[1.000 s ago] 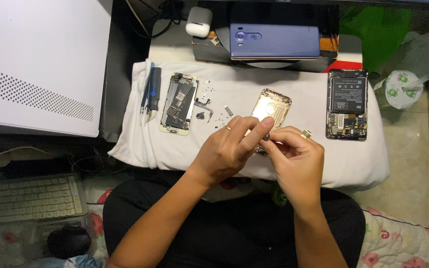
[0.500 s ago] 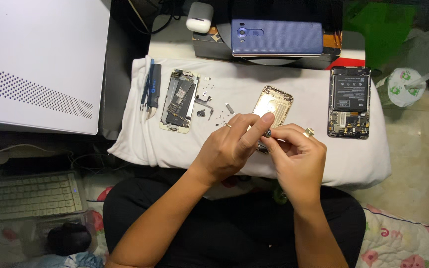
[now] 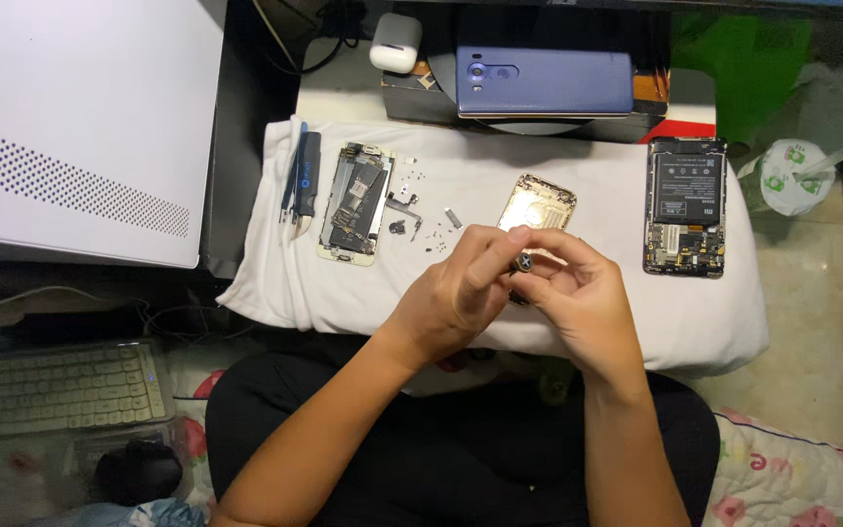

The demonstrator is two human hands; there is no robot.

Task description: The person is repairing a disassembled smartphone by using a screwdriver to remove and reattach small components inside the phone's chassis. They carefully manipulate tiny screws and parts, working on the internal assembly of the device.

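Note:
My left hand [image 3: 456, 293] and my right hand [image 3: 578, 293] meet over the front of a white cloth [image 3: 500, 322]. Between their fingertips they pinch a small dark tool [image 3: 524, 264] with a round metal end. A gold phone back shell [image 3: 539, 202] lies just beyond the fingers, partly hidden by them. To the left lie an opened phone frame [image 3: 353, 203] and several tiny loose parts [image 3: 412, 222]. A second opened phone with a black battery [image 3: 686, 205] lies to the right.
Blue tweezers and a dark pry tool [image 3: 301, 185] rest at the cloth's left edge. A blue phone [image 3: 544, 83] sits on a box at the back beside a white earbud case [image 3: 395, 56]. A white computer case [image 3: 70, 127], keyboard [image 3: 51, 385] and mouse [image 3: 139, 473] are at the left.
Both hands have drawn slightly toward me, off the gold shell. The fingers have shifted around the small dark tool, whose metal end now shows.

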